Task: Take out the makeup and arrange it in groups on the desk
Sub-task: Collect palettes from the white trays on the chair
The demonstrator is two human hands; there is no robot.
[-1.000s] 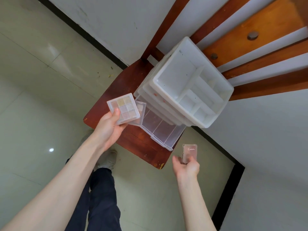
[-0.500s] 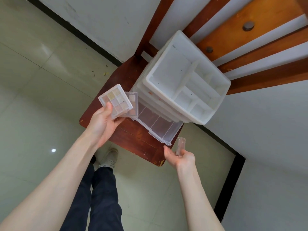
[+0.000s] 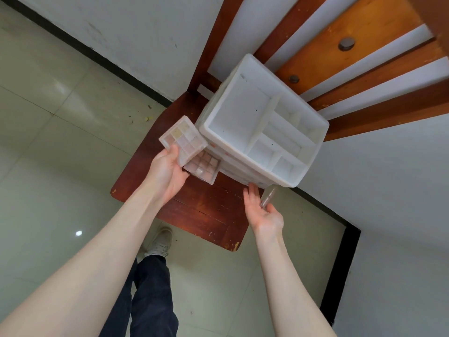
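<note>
A white plastic drawer organizer (image 3: 218, 122) stands on a dark red wooden chair seat (image 3: 201, 207). Its top tray has several bare compartments, and its drawers look pushed in. My left hand (image 3: 167, 171) grips two clear eyeshadow palettes to the organizer's left: a pale upper palette (image 3: 187, 137) and a pinkish lower palette (image 3: 204, 167). My right hand (image 3: 263, 210) is at the organizer's lower front corner. It holds a small clear pink compact (image 3: 267, 197) edge-on against the palm, with the fingers reaching toward the bottom drawer front.
The chair's slatted wooden back (image 3: 352, 52) rises behind the organizer against a white wall. Pale floor tiles (image 3: 60, 117) spread to the left, with a black baseboard (image 3: 97, 57) along the wall. My dark trouser leg and a light shoe (image 3: 160, 239) are below the seat.
The clear bottom drawer that stood pulled out is now pushed in, my right hand having moved up to its front with the compact. My left hand shifted the palettes slightly.
</note>
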